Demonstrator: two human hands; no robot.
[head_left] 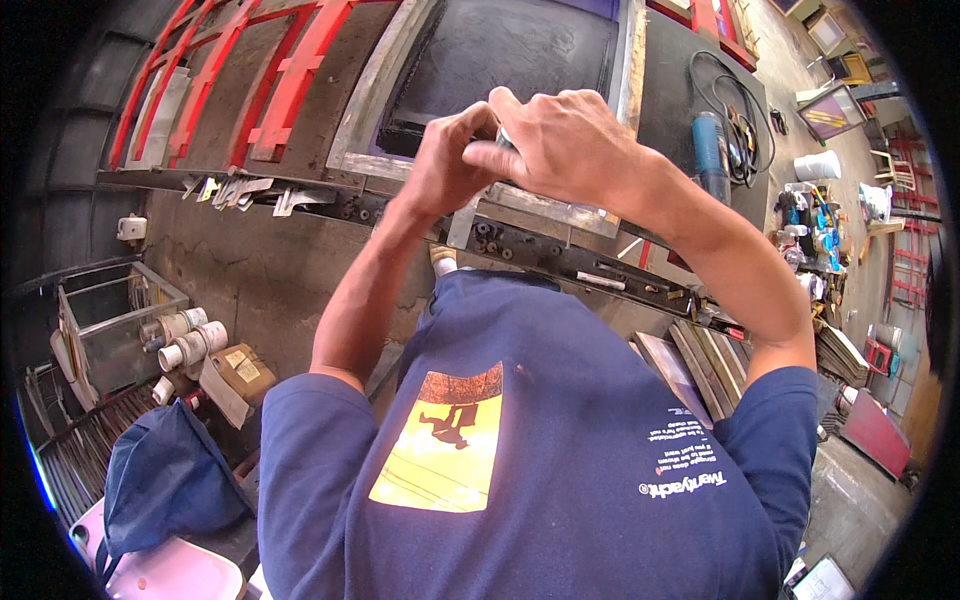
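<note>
My left hand (447, 158) and my right hand (565, 135) meet in front of me, over the near edge of a wooden-framed screen (372, 90). The fingers of both are curled around something small between them. Only a greyish sliver of it shows by my right thumb; the rest is covered. Behind my hands, the screen's dark panel looks smeared and streaked, with black built up along its border. Just below my left hand, a flat metal strip (462, 225) hangs at the bench edge.
Red slatted racks (290, 75) stand left of the screen. On a dark board to its right lies a blue power tool (710, 150) with a coiled black cord. Several scraper blades (240, 192) line the bench's edge. A blue bag (170, 480) sits on a pink seat at lower left.
</note>
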